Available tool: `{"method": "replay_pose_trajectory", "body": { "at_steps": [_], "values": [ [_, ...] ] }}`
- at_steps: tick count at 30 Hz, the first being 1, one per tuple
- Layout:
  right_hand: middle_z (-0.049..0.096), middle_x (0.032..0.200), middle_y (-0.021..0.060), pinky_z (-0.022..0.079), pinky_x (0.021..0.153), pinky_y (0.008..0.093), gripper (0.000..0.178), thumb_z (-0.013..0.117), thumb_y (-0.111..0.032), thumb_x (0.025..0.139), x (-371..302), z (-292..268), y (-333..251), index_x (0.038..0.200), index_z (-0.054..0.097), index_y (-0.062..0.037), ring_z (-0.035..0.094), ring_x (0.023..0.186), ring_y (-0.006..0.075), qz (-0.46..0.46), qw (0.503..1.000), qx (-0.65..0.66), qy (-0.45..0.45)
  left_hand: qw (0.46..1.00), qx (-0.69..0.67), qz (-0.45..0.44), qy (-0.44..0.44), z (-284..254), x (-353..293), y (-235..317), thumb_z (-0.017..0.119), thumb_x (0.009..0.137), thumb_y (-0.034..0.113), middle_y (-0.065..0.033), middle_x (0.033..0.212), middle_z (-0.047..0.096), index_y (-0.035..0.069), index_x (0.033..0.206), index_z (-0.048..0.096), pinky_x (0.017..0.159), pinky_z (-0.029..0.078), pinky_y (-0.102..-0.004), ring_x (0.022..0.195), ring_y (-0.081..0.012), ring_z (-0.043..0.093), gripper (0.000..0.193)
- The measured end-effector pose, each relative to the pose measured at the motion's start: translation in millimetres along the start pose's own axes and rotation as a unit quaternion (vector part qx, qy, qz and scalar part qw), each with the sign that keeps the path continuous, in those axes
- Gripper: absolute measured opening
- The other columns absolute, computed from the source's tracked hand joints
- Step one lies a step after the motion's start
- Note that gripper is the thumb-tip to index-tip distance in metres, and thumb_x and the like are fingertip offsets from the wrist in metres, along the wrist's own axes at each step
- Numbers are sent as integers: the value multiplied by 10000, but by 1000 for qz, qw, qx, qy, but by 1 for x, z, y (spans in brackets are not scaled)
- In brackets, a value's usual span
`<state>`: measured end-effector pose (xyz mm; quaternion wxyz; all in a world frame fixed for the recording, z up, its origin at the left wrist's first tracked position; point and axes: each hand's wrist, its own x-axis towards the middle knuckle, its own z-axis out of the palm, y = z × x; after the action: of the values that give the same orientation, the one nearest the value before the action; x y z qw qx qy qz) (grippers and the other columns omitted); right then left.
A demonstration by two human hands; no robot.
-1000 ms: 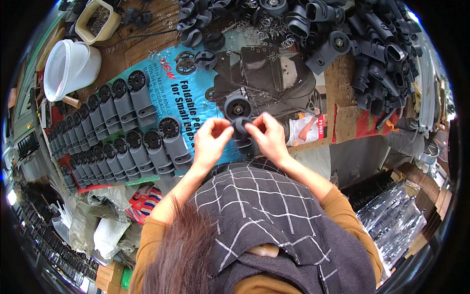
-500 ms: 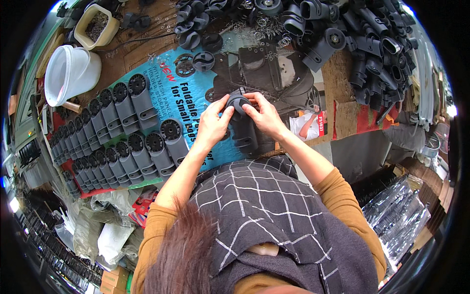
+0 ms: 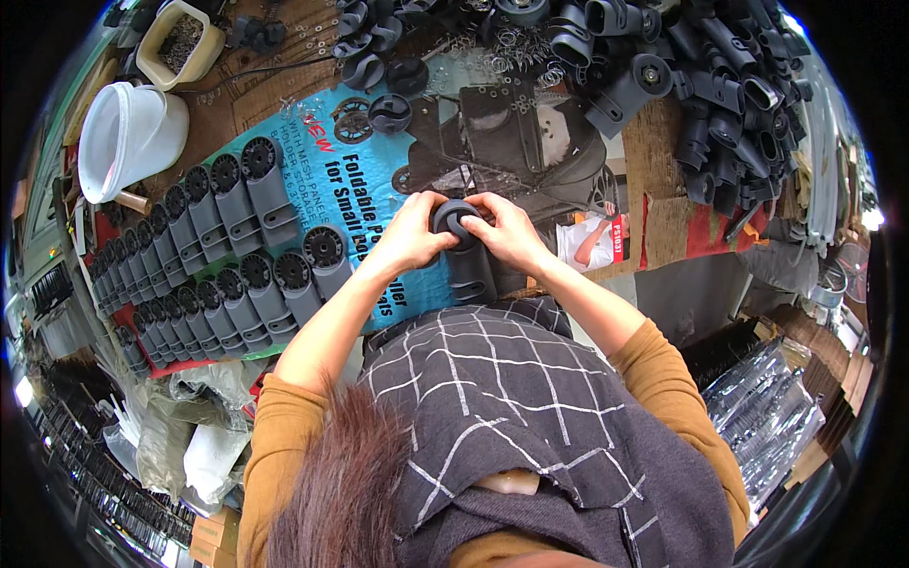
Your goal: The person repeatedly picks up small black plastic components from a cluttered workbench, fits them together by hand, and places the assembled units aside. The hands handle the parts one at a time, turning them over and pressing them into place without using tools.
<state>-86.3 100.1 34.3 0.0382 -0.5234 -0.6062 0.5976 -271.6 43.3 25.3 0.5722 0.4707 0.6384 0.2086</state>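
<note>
With left hand [image 3: 417,233] and right hand [image 3: 502,232] alike, holding a round dark cap [image 3: 446,218] from opposite sides, with fingers curled about its rim and right thumb set on its top. Reaching from the cap back toward the body, a dark tube [image 3: 472,275]; impossible to tell how firmly joined. Beneath all this, a brown desk [image 3: 227,115], overlaid in the middle by a printed sheet [image 3: 540,204], blue toward the left and dark toward the right. At the far right, a big heap of tubes [image 3: 727,128]. At the left, two slanting rows of grey tubes [image 3: 235,213], with black spoked discs at the upper ends. Beyond those rows, a white bucket [image 3: 156,147], then a smaller cream tub [image 3: 196,72] with tiny bits inside. Past the hands, around the sheet's far edge, several loose caps [image 3: 390,113], a tangle of thin springs [image 3: 507,40] and, smallest of all, scattered washers [image 3: 496,64].
</note>
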Motion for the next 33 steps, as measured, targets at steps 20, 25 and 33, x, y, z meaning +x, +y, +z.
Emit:
{"method": "replay_pose_trajectory", "body": {
  "at_steps": [20, 25, 33],
  "values": [
    [591, 878, 59, 451, 705, 273, 454, 653, -327, 812, -71, 7, -73, 1109, 518, -12, 534, 784, 99, -22, 949, 314, -33, 931, -219, 148, 251, -11, -14, 67, 361, 855, 754, -76, 1031, 621, -14, 1182, 545, 868, 426, -293, 962, -153, 556, 855],
    [623, 859, 92, 464, 720, 297, 500, 658, -372, 793, -77, 2, -68, 1108, 520, -10, 583, 782, 143, -50, 978, 204, 19, 886, -458, -6, 71, -19, -25, 80, 258, 911, 709, -75, 1049, 635, 28, 1180, 568, 856, 449, -316, 958, -163, 584, 795],
    [606, 919, 141, 459, 738, 339, 546, 626, -436, 836, -74, 0, -66, 1154, 486, -14, 582, 834, 212, -25, 985, 161, 59, 855, -484, 62, 172, 1, -14, 76, 380, 982, 498, -73, 908, 664, 44, 974, 627, 821, 480, -320, 843, -163, 627, 517]
  ]
}}
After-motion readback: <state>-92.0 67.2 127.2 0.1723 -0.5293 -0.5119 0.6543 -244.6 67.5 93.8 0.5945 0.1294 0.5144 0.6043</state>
